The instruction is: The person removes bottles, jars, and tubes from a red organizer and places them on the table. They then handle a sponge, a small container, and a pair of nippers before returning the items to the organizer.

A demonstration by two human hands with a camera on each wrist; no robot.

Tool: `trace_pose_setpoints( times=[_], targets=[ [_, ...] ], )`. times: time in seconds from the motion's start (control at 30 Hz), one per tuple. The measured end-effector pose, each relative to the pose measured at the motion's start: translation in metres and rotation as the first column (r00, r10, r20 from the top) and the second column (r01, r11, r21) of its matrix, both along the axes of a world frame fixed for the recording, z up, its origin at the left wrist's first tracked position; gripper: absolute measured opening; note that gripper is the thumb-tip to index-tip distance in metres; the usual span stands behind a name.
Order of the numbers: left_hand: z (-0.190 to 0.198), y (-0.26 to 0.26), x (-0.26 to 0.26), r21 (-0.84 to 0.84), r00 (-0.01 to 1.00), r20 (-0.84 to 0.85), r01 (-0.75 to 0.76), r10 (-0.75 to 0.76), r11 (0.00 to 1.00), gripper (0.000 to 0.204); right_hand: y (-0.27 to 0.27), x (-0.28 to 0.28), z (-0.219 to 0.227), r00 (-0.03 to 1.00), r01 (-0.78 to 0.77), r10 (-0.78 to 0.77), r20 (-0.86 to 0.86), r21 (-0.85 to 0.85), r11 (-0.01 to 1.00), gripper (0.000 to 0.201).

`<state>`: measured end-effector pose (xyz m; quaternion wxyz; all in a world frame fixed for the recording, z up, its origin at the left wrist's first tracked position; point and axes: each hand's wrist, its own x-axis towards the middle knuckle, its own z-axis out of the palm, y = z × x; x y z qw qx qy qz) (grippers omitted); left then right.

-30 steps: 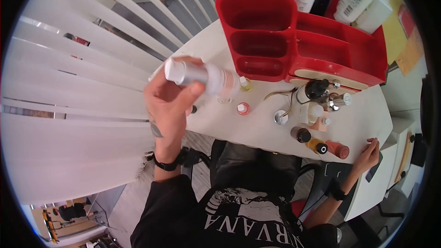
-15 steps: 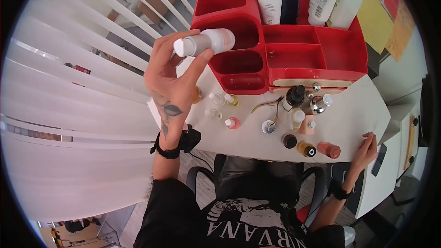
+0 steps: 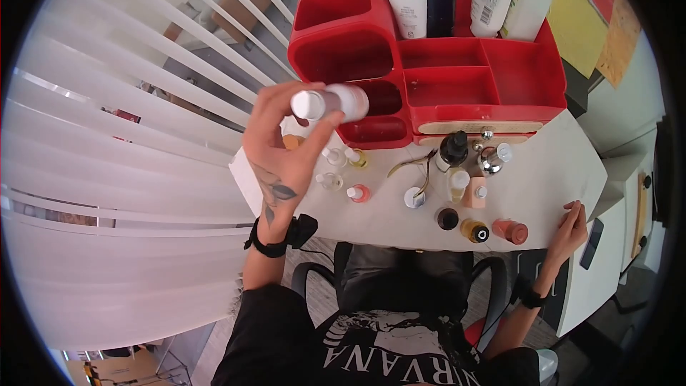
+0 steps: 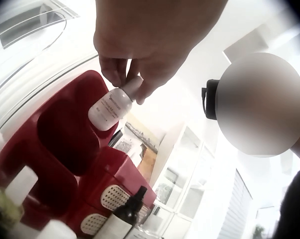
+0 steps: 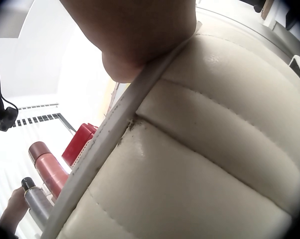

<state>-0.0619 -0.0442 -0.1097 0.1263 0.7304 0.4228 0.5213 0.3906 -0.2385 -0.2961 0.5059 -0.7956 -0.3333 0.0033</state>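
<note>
My left hand (image 3: pixel 279 146) grips a small white cosmetic bottle (image 3: pixel 351 103) by its cap end, between thumb and fingers. It holds the bottle in the air, tilted, in front of the red desk organizer (image 3: pixel 418 116). In the left wrist view the bottle (image 4: pixel 110 109) shows printed lettering, and its base points down towards the organizer's compartments. At the right edge of the table, my right hand (image 3: pixel 569 231) rests with fingers loosely bent and nothing in them. The right wrist view shows a cream quilted side (image 5: pixel 215 149) below that hand, its fingers mostly hidden.
Small nail polish bottles, one with pink liquid (image 3: pixel 359 194), stand left of centre. Further right are a dark dropper bottle (image 3: pixel 453 150), a silver-capped bottle (image 3: pixel 493 160) and a reddish bottle (image 3: pixel 510 231). A white tube (image 3: pixel 406 4) and tall bottles stand in the organizer's back.
My left hand rises with the bottle over the organizer, then dips slightly to the right and tilts it. The head view shifts. My right hand stays at the table edge.
</note>
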Motion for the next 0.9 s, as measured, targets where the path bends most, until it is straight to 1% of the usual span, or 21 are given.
trace_pose_setpoints(
  times=[0.07,0.1,0.2,0.23,0.33,0.37,0.47,0.57,0.67,0.7,0.8,0.9],
  targets=[
    [-0.005,-0.006,0.003,-0.061,0.997,-0.081,0.003,-0.008,0.998,0.037,0.000,0.000,-0.001,1.000,0.001,-0.001,-0.007,0.003,1.000,0.043],
    [-0.010,-0.004,0.003,-0.060,0.993,-0.120,0.001,-0.008,0.998,0.036,-0.001,0.000,-0.001,1.000,-0.005,0.005,-0.005,0.005,1.000,0.043],
    [-0.018,0.003,0.007,-0.079,0.999,-0.041,0.014,-0.017,0.997,0.036,0.001,-0.001,0.001,1.000,-0.012,0.012,0.007,0.009,1.000,0.043],
    [-0.015,-0.001,0.009,-0.151,0.998,-0.061,0.002,-0.012,0.989,0.036,0.001,-0.001,0.002,1.000,-0.009,0.009,0.012,0.009,1.000,0.043],
    [-0.022,0.003,0.009,-0.239,0.991,-0.121,0.021,-0.051,0.971,0.034,0.001,-0.001,0.000,1.000,0.001,-0.001,0.015,0.012,1.000,0.043],
    [-0.028,0.005,0.007,-0.231,0.989,-0.143,-0.005,-0.029,0.973,0.035,0.001,0.000,0.000,1.000,-0.002,0.002,0.008,0.013,1.000,0.043],
    [-0.034,0.004,-0.005,-0.243,0.991,-0.132,-0.034,0.002,0.969,0.037,-0.001,-0.001,0.002,1.000,-0.002,0.002,-0.002,-0.004,1.000,0.043],
    [-0.030,-0.002,-0.010,-0.294,0.989,-0.148,-0.072,0.029,0.953,0.038,0.000,-0.003,0.004,1.000,0.007,-0.006,0.022,-0.026,1.000,0.043],
    [-0.032,-0.005,-0.011,-0.204,0.978,-0.206,-0.058,0.015,0.977,0.036,0.003,-0.003,0.001,0.999,0.018,-0.018,0.044,-0.004,1.000,0.043],
    [-0.035,-0.003,-0.010,-0.215,0.989,-0.146,-0.015,-0.017,0.977,0.036,0.002,-0.001,-0.001,0.999,0.017,-0.017,0.049,-0.002,1.000,0.043],
    [-0.036,0.001,-0.010,-0.385,1.000,-0.018,-0.010,0.004,0.923,0.034,0.001,0.001,-0.002,0.998,0.009,-0.009,0.056,-0.004,1.000,0.043],
    [-0.041,-0.002,-0.009,-0.251,0.989,-0.132,-0.094,0.062,0.963,0.033,0.002,0.000,0.003,0.999,0.002,-0.002,0.044,-0.012,1.000,0.044]
  ],
)
